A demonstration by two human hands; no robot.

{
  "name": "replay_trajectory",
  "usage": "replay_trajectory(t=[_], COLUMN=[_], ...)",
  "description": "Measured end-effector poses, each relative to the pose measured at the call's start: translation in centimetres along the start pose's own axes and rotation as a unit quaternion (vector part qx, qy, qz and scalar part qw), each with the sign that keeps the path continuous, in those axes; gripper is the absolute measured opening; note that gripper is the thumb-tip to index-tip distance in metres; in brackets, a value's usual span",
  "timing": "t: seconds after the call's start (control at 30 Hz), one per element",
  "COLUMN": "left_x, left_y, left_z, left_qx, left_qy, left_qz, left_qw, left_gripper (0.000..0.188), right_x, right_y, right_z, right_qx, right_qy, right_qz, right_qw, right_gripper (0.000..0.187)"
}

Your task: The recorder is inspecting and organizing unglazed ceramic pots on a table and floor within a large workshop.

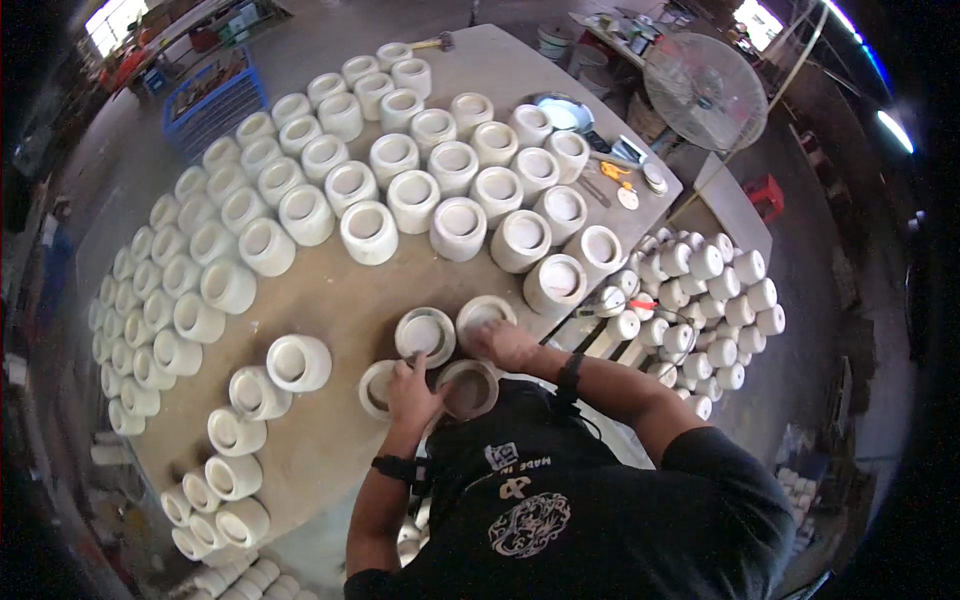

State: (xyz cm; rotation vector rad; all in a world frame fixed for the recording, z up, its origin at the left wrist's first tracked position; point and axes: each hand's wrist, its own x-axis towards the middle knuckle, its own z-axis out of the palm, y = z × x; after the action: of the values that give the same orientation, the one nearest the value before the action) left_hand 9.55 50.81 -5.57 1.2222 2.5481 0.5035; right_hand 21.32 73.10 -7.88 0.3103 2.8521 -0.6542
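Four off-white, round, thick-walled plaster moulds stand close together in front of me. My left hand [412, 395] lies between the near-left mould [376, 390] and the near-right mould [470, 412]. Its fingers are bent together and reach the near rim of the far-left mould [404, 333]; whatever they hold is hidden. Over the far-right mould [470, 310], my right hand [508, 345] dips its closed fingers into the opening. What those fingers pinch does not show. The near-right mould looks darker inside than the far-left one.
Many similar moulds [412, 200] curve in rows across the table [340, 300]. A shorter line [298, 362] runs down the left. Tools and a basin [565, 112] lie at the far right. White pieces [705, 262] are stacked beside the table, below a large fan [705, 92].
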Motion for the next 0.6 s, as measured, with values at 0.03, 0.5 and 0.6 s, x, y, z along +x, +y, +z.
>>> replay_trajectory(t=[0.03, 0.5, 0.6], left_x=[0.0, -0.2, -0.1], left_y=[0.2, 0.4, 0.7], left_z=[-0.2, -0.3, -0.2], left_qx=[-0.002, -0.026, -0.021], left_qy=[-0.002, -0.006, -0.021], left_qz=[0.01, -0.034, -0.051], left_qw=[1.0, 0.999, 0.998], left_gripper=[0.078, 0.083, 0.085], right_x=[-0.4, -4.1, -3.4], right_y=[0.0, 9.9, 11.9], right_z=[0.1, -9.6, -8.3], right_qx=[-0.002, -0.076, -0.13], right_qy=[0.004, 0.165, 0.073], right_qz=[0.009, 0.253, 0.25], right_qw=[1.0, 0.95, 0.957], right_gripper=[0.031, 0.105, 0.12])
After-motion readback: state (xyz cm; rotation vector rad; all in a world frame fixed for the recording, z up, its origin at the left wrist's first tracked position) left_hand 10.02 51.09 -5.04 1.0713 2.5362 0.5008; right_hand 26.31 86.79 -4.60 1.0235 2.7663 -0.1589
